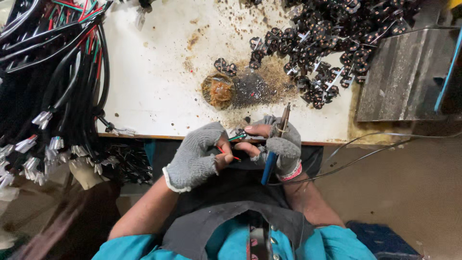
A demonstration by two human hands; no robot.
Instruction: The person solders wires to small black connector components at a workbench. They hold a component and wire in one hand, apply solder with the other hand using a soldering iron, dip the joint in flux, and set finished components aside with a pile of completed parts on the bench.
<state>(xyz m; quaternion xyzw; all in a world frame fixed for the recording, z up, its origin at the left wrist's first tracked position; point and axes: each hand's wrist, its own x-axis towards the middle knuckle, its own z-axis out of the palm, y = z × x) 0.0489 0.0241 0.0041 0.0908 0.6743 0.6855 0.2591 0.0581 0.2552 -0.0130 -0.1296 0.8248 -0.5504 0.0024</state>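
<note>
Cable bundles (53,82) were seen piled at far left: black sheathed leads with red and green cores and metal terminals hanging off the edge of the white surface (154,72).

Left hand (195,156), in a grey fingerless knit glove, was held just below the surface edge. Its grip was clenched on thin red and green wires (231,147), pinched between thumb and fingertips.

Wires were held between both hands, long axis roughly left-right, slightly tilted. Stripped ends pointed toward the right hand, touching or just beside its fingertips; exact contact could not be told.

Right hand (279,147), same glove type, was closed around a soldering iron (276,144): blue handle down toward the body, metal tip up toward the surface, long axis near vertical. Its forefinger and thumb also appeared to be pinching something small at the wire ends; what it was could not be made out. A cord (365,151) was seen running off right from the iron.

On the surface just above the hands, a round brown-crusted pad (218,90) was noted, with dark residue (255,89) beside it. At upper right, a heap of small black round parts (332,43) was spread out. A grey metal plate (404,77) was seen at far right.

Key relation: wire ends lay just left of the iron tip, both hands near equal in distance.
</note>
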